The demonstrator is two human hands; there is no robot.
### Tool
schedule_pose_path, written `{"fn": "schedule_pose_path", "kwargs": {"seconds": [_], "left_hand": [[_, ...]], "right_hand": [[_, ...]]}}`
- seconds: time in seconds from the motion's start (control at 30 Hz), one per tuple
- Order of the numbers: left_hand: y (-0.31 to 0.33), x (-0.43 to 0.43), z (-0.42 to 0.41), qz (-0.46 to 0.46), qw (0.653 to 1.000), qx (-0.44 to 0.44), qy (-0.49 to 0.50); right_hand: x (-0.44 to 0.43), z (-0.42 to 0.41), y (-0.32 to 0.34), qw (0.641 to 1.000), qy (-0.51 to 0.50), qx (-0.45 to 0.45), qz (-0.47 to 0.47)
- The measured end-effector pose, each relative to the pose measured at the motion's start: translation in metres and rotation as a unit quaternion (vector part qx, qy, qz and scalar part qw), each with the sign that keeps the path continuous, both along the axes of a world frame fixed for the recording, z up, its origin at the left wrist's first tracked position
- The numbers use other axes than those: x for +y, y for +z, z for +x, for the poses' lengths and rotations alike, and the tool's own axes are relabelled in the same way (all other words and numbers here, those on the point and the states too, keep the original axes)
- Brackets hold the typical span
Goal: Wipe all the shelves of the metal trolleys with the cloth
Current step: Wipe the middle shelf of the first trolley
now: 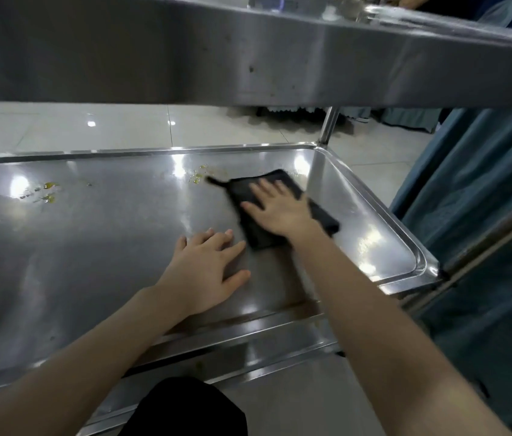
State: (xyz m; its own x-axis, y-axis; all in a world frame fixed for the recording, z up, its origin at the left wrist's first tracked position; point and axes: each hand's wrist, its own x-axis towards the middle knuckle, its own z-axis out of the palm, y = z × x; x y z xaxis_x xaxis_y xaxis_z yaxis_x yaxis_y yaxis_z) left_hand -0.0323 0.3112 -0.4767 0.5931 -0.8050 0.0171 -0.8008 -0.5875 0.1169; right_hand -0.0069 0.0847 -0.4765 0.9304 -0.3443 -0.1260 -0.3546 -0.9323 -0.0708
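Fingers (262, 191) of right hand (279, 212) flat on black cloth (240, 191)

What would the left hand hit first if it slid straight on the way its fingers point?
Probably the black cloth, pressed flat under the right hand. Its near edge lies just past the fingertips of the left hand, with only bare shelf between.
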Motion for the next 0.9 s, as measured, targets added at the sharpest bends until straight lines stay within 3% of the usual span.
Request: {"fn": "schedule_pose_path", "kwargs": {"seconds": [0.1, 0.17, 0.27, 0.37, 0.5, 0.6, 0.77, 0.83, 0.9], "left_hand": [[0.009, 0.018, 0.016, -0.121, 0.988, 0.091, -0.039], [0.007, 0.036, 0.027, -0.137, 0.986, 0.087, -0.026], [-0.004, 0.053, 0.034, -0.055, 0.998, 0.017, 0.005], [-0.007, 0.057, 0.030, -0.052, 0.999, 0.007, 0.003], [-0.006, 0.056, 0.030, -0.039, 0.999, 0.006, 0.003], [-0.008, 0.056, 0.028, -0.032, 0.999, -0.008, 0.008], [-0.012, 0.063, 0.034, -0.024, 0.999, -0.015, -0.022], [-0.010, 0.070, 0.045, -0.025, 0.999, 0.000, -0.047], [-0.009, 0.075, 0.051, -0.037, 0.998, 0.023, -0.055]], "right_hand": [[0.040, 0.016, -0.002, 0.995, 0.094, 0.015, 0.012], [0.025, 0.006, -0.002, 0.996, 0.089, 0.001, 0.018], [-0.038, -0.025, -0.001, 1.000, -0.018, -0.020, 0.004], [-0.111, -0.066, 0.003, 0.989, -0.149, 0.003, -0.006], [-0.123, -0.073, 0.001, 0.979, -0.201, 0.013, -0.009], [-0.064, -0.035, -0.001, 0.991, -0.131, -0.006, -0.008], [0.063, 0.023, -0.003, 0.991, 0.130, -0.012, -0.003], [0.061, 0.021, -0.003, 0.988, 0.153, -0.011, 0.006], [0.030, 0.007, -0.003, 0.993, 0.114, -0.029, 0.003]]}}
